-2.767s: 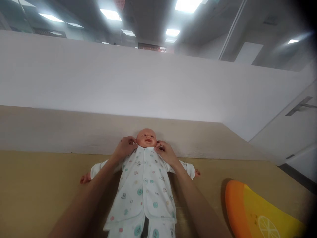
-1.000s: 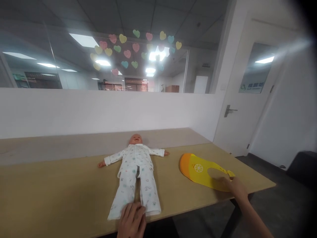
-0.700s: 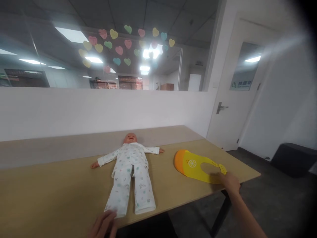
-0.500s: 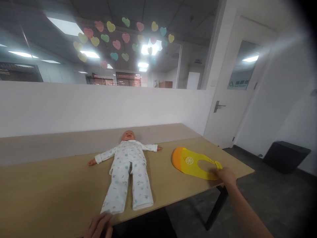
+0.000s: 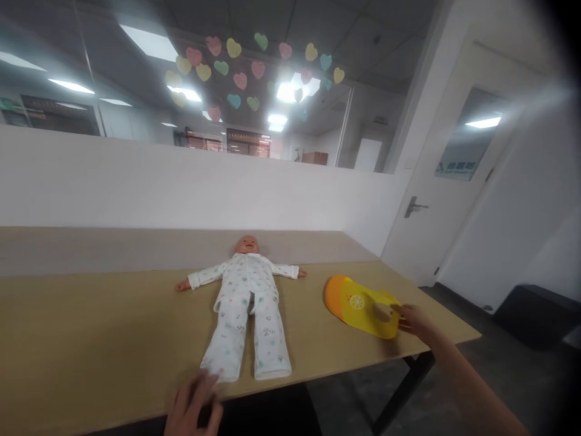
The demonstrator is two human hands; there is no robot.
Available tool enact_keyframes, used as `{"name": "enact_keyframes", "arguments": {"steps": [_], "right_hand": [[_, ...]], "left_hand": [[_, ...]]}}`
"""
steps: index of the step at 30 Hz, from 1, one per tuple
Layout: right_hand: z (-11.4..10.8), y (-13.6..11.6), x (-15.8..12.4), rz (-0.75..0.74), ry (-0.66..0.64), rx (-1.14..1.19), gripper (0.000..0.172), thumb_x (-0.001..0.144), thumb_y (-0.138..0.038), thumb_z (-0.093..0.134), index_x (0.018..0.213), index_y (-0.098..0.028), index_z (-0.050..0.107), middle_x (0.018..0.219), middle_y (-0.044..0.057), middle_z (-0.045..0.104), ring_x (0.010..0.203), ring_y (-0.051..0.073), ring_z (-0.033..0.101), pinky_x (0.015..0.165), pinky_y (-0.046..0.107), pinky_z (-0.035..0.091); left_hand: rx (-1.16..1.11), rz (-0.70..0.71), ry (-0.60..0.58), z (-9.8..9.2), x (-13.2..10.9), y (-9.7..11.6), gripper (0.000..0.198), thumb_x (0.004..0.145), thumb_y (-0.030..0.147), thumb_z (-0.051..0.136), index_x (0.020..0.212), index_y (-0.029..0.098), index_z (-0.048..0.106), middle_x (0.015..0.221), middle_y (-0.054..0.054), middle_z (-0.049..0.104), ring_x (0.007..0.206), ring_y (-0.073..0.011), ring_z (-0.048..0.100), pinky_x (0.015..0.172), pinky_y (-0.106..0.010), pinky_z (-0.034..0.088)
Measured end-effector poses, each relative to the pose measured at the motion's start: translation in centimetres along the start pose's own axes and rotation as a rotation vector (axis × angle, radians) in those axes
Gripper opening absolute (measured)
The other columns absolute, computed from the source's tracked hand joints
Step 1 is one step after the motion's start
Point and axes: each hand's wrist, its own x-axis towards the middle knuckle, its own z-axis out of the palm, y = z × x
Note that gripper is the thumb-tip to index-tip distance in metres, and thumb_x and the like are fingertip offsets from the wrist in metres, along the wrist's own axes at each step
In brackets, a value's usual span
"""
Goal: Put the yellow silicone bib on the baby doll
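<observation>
A yellow bib point(image 5: 370, 309) with an orange pocket end and a white citrus-slice print lies to the right on the table. Its neck end is pinched in my right hand point(image 5: 414, 322) and bends up slightly off the tabletop. On its back in the middle lies a baby doll point(image 5: 247, 284), arms spread, dressed in white printed pyjamas. My left hand point(image 5: 193, 402) is at the near table edge beside the doll's left-side trouser leg, its fingers apart and a little blurred. Whether it touches the cloth I cannot tell.
The wooden table point(image 5: 113, 339) has its right corner and a dark leg point(image 5: 403, 393) near my right arm. Behind it stand a white half wall point(image 5: 181, 197) and glass with heart stickers. A door point(image 5: 422, 242) and a black box-like object point(image 5: 535, 315) are at the right.
My right hand has drawn the bib's neck end upward, and the bib looks more folded there. My left hand's fingers have spread. The whole view has shifted and tilted slightly.
</observation>
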Motion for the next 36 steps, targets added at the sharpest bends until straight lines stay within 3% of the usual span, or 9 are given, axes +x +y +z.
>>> {"name": "enact_keyframes", "arguments": {"steps": [5, 9, 14, 19, 22, 24, 28, 33, 36], "right_hand": [[1.5, -7.3, -2.1, -0.106, -0.034, 0.334, 0.005, 0.082, -0.013, 0.060, 0.080, -0.016, 0.057, 0.076, 0.006, 0.069, 0.066, 0.017, 0.068, 0.059, 0.024, 0.058], [2.9, -13.8, -5.9, -0.317, -0.034, 0.431, 0.013, 0.080, -0.012, 0.064, 0.083, -0.017, 0.052, 0.078, 0.007, 0.068, 0.070, 0.019, 0.070, 0.064, 0.029, 0.062], [5.8, -21.1, -11.2, -0.572, -0.078, 0.425, 0.018, 0.079, -0.017, 0.068, 0.087, -0.017, 0.052, 0.078, 0.006, 0.067, 0.067, 0.019, 0.070, 0.054, 0.025, 0.059], [9.0, -26.6, -17.2, -0.745, -0.467, 0.501, 0.026, 0.075, -0.018, 0.073, 0.092, -0.018, 0.053, 0.077, 0.003, 0.067, 0.060, 0.013, 0.065, 0.053, 0.020, 0.055], [10.4, -27.8, -21.4, -0.794, -0.765, 0.501, 0.026, 0.077, -0.022, 0.073, 0.088, -0.020, 0.050, 0.071, -0.001, 0.065, 0.052, 0.009, 0.060, 0.048, 0.016, 0.051], [11.1, -27.6, -23.6, -0.831, -0.936, 0.491, 0.027, 0.078, -0.027, 0.073, 0.086, -0.021, 0.048, 0.066, -0.004, 0.063, 0.046, 0.007, 0.057, 0.044, 0.015, 0.048], [12.6, -26.1, -25.4, -0.823, -1.142, 0.548, 0.031, 0.079, -0.034, 0.074, 0.086, -0.022, 0.047, 0.063, -0.007, 0.059, 0.040, 0.005, 0.052, 0.039, 0.014, 0.043], [13.9, -24.6, -24.3, -0.704, -1.133, 0.666, 0.030, 0.079, -0.034, 0.074, 0.082, -0.022, 0.046, 0.065, -0.010, 0.055, 0.039, 0.002, 0.046, 0.033, 0.010, 0.036], [14.0, -23.7, -23.3, -0.648, -1.139, 0.623, 0.030, 0.078, -0.035, 0.073, 0.082, -0.023, 0.046, 0.067, -0.010, 0.054, 0.034, 0.002, 0.042, 0.027, 0.012, 0.032]], "left_hand": [[0.074, -0.125, -0.035, -0.1, 2.1, -0.6, 0.046, 0.078, 0.032, 0.059, 0.122, 0.020, 0.058, 0.115, -0.012, 0.059, 0.105, -0.0308, 0.059, 0.088, -0.046, 0.052], [0.064, -0.055, -0.082, 0.0, 3.0, -1.1, 0.025, 0.084, 0.029, 0.054, 0.106, 0.022, 0.066, 0.096, -0.007, 0.067, 0.085, -0.0240, 0.063, 0.076, -0.038, 0.053], [-0.144, -0.017, -0.085, 0.0, 2.1, 2.4, 0.017, 0.088, 0.021, 0.051, 0.098, 0.022, 0.065, 0.091, -0.005, 0.069, 0.082, -0.0193, 0.066, 0.073, -0.031, 0.055], [-0.325, -0.140, 0.010, -1.8, 4.0, 4.7, 0.009, 0.084, 0.027, 0.059, 0.085, 0.023, 0.067, 0.091, -0.005, 0.067, 0.084, -0.0190, 0.066, 0.074, -0.028, 0.054], [-0.530, -0.430, 0.029, -2.8, 8.5, 4.4, 0.020, 0.083, 0.039, 0.057, 0.079, 0.022, 0.068, 0.083, -0.004, 0.067, 0.080, -0.0211, 0.064, 0.074, -0.032, 0.053], [-0.749, -0.605, -0.128, -3.0, 12.1, 4.6, 0.026, 0.081, 0.045, 0.059, 0.078, 0.021, 0.069, 0.081, -0.003, 0.070, 0.080, -0.0224, 0.064, 0.075, -0.033, 0.052], [-1.117, -0.854, -0.245, -1.9, 17.0, 7.5, 0.032, 0.081, 0.046, 0.061, 0.096, 0.019, 0.071, 0.117, -0.008, 0.067, 0.114, -0.0256, 0.058, 0.092, -0.033, 0.046], [-1.926, -0.881, -0.711, 1.1, 16.1, 11.1, 0.030, 0.084, 0.042, 0.060, 0.102, 0.020, 0.068, 0.102, -0.009, 0.073, 0.099, -0.0245, 0.067, 0.090, -0.039, 0.050], [-2.097, -0.779, -0.770, 2.5, 14.4, 10.9, 0.029, 0.068, 0.034, 0.075, 0.092, 0.019, 0.069, 0.091, -0.007, 0.074, 0.093, -0.0252, 0.069, 0.089, -0.038, 0.051]]}}
